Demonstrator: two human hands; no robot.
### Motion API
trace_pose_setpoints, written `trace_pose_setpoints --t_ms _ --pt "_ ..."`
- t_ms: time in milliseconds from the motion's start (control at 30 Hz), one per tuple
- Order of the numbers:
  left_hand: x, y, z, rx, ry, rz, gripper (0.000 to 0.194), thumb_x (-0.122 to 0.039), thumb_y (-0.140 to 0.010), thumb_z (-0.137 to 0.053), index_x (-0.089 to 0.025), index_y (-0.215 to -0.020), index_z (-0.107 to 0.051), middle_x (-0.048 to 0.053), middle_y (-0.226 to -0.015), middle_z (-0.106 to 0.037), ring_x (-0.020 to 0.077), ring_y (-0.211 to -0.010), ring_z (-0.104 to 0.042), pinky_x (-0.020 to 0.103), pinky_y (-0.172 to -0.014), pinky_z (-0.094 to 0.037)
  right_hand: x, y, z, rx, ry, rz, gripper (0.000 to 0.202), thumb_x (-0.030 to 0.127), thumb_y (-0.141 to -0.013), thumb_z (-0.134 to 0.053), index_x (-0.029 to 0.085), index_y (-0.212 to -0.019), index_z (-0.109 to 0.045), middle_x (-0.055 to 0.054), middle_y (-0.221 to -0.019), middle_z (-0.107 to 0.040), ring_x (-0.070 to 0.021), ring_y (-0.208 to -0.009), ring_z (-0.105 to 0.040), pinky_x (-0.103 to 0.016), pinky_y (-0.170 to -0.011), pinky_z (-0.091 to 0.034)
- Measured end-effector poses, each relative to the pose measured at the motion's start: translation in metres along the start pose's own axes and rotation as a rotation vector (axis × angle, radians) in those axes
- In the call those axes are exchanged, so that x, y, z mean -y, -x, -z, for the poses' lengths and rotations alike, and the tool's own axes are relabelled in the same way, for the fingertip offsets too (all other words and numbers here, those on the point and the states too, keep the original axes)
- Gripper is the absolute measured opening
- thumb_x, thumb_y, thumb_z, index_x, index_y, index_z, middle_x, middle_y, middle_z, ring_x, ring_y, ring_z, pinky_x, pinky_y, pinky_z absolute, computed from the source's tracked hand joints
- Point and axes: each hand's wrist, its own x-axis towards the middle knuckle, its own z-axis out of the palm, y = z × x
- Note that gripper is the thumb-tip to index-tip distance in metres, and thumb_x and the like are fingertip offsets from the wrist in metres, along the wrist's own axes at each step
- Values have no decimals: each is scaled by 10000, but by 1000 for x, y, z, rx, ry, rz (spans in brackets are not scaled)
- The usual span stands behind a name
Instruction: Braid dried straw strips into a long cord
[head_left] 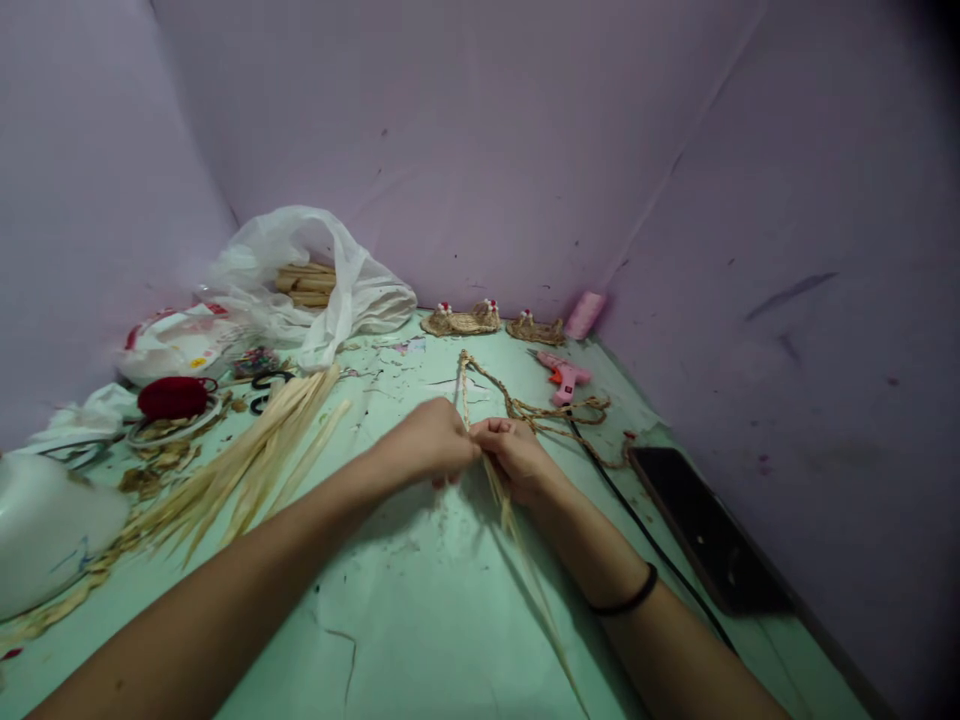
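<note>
My left hand and my right hand meet near the middle of the table, both closed on a braid of dried straw-like fibre. From my fingers the braid runs away from me to a bend, then turns right into loose coils of braided cord. Below my hands, unbraided fibre strands trail down toward me. The fingertips overlap, so the exact spot each one pinches is hidden. To the left of my left hand lies a bundle of pale dry strips.
A pink glue gun with a black cord and a dark phone lie right. Small woven slippers and a pink spool stand by the wall. Left are a plastic bag, red yarn and a white container.
</note>
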Motion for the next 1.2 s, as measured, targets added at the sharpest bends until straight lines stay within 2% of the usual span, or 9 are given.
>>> trace_pose_setpoints --t_ms 133,200,267,500,667,800,900,1033,1200 --pt "11 -15 15 77 449 164 132 -194 -619 -522 -101 -605 -614 -6 -374 -468 63 -307 -358 186 -347 -258 1 -1 3 78 35 -7 134 214 -543 -590 137 -489 -495 66 -341 -407 -23 -289 -286 -181 -333 -160" --pt "17 -23 11 232 652 159 109 -158 -614 -530 -83 -577 -599 8 -413 -500 54 -338 -404 166 -352 -280 1 -1 4 115 24 8 129 212 -538 -603 130 -510 -507 48 -387 -460 -25 -317 -331 -175 -342 -182" --pt "21 -29 4 295 755 156 94 -129 -600 -534 -74 -545 -586 14 -431 -509 53 -358 -432 157 -358 -308 1 -2 4 145 36 27 135 211 -534 -618 126 -529 -514 30 -438 -507 -31 -356 -376 -169 -361 -214" --pt "18 -31 -3 151 485 233 112 -54 -544 -496 -98 -443 -516 -6 -331 -430 71 -302 -375 202 -338 -294 -6 -8 8 156 415 239 49 167 -593 -574 129 -595 -542 4 -535 -569 -69 -480 -466 -179 -469 -332" --pt "18 -29 -4 100 283 146 144 -91 -547 -488 -127 -409 -465 -22 -296 -364 69 -280 -314 212 -329 -220 -5 -1 10 -38 848 457 102 204 -633 -542 144 -621 -623 -32 -582 -621 -109 -528 -499 -202 -484 -319" --pt "21 -31 -9 87 285 125 146 -163 -555 -507 -137 -419 -461 -26 -290 -350 68 -268 -292 217 -324 -216 7 16 4 -183 1051 426 127 227 -622 -556 160 -555 -641 -56 -537 -619 -131 -497 -497 -230 -472 -286" --pt "20 -32 -12 63 300 163 135 -178 -539 -504 -138 -417 -459 -23 -281 -345 71 -263 -294 219 -321 -220 9 27 -5 -204 1147 418 150 240 -638 -539 166 -568 -650 -66 -534 -622 -132 -468 -482 -241 -456 -252" --pt "21 -30 -7 87 365 137 108 -164 -526 -484 -130 -424 -470 -23 -294 -355 64 -267 -290 210 -316 -201 4 34 -15 -172 1249 548 177 207 -672 -502 160 -604 -659 -91 -572 -637 -130 -465 -478 -251 -460 -227" --pt "29 -31 0 164 390 48 91 -197 -515 -527 -116 -537 -561 -43 -314 -370 54 -277 -274 199 -314 -189 8 25 -4 -109 1134 510 150 275 -656 -565 171 -585 -647 -46 -524 -603 -123 -478 -477 -231 -457 -247"
